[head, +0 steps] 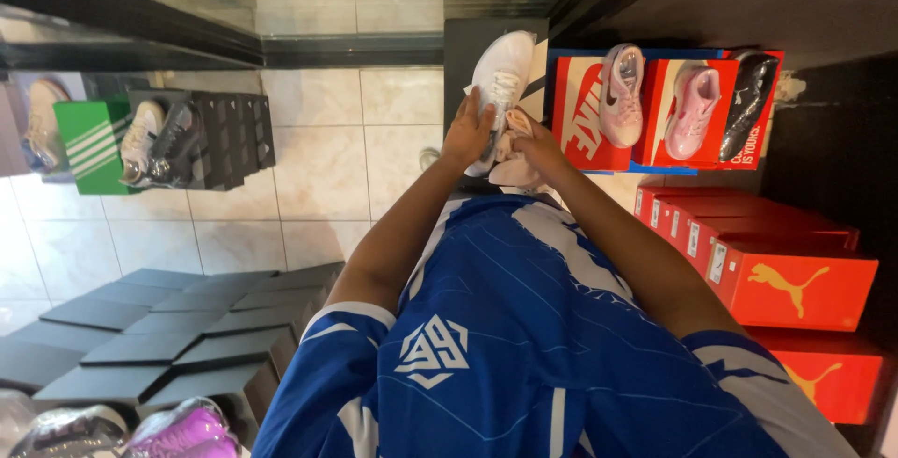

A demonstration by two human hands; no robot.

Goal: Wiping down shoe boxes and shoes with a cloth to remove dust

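Note:
A white sneaker [500, 74] stands on a dark box [463, 56] straight ahead of me. My left hand [468, 130] grips its side near the laces. My right hand [535, 145] is closed on crumpled white paper [513, 170] just below the shoe's heel. Both forearms reach out from my blue and white jersey [505, 346].
To the right, red shoe boxes [585, 112] carry two pink sneakers [622, 93] and a black shoe [748, 102]; more red-orange boxes [795, 280] are stacked below. Black boxes [168, 327] lie at the lower left; a green box [89, 145] with shoes stands at left on the tiled floor.

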